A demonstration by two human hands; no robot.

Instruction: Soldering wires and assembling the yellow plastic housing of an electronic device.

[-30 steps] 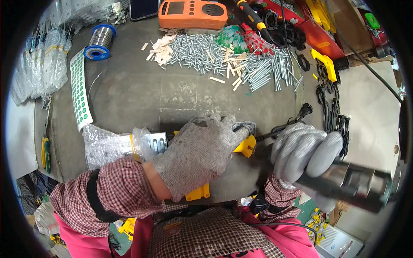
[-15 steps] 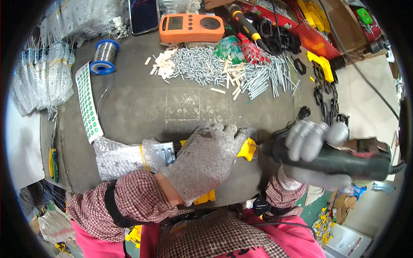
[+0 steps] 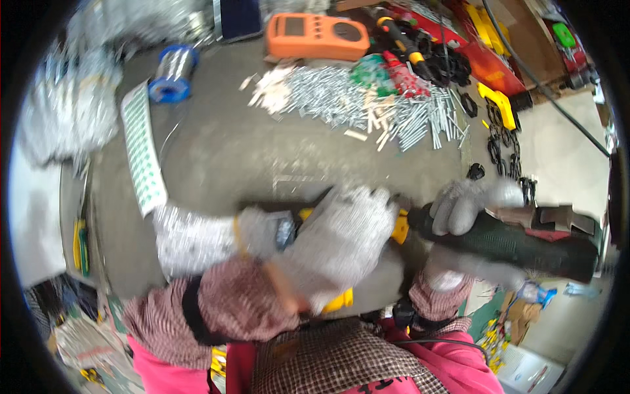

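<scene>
Gloved left hand (image 3: 348, 233) covering yellow plastic handle (image 3: 338, 301), yellow showing below palm and right of fingers; cannot tell if they are clamping. Gloved right hand (image 3: 461, 213) clamping fingers around black power tool (image 3: 525, 244), right of handle. Bubble-wrapped piece (image 3: 195, 244) lying left of handle, screws (image 3: 325, 97) lying beyond handle.

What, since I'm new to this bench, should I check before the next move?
1. Right grip closed around the dark power tool: ok.
2. Left grip over the yellow part: ok.
3. Left grip's hold firm: cannot tell, its underside is hidden.
4. Power tool aligned with the yellow part: cannot tell, blurred.
5. Gray gloves on both: ok.
6. Screw pile away from both grips: ok, farther up the bench.
</scene>
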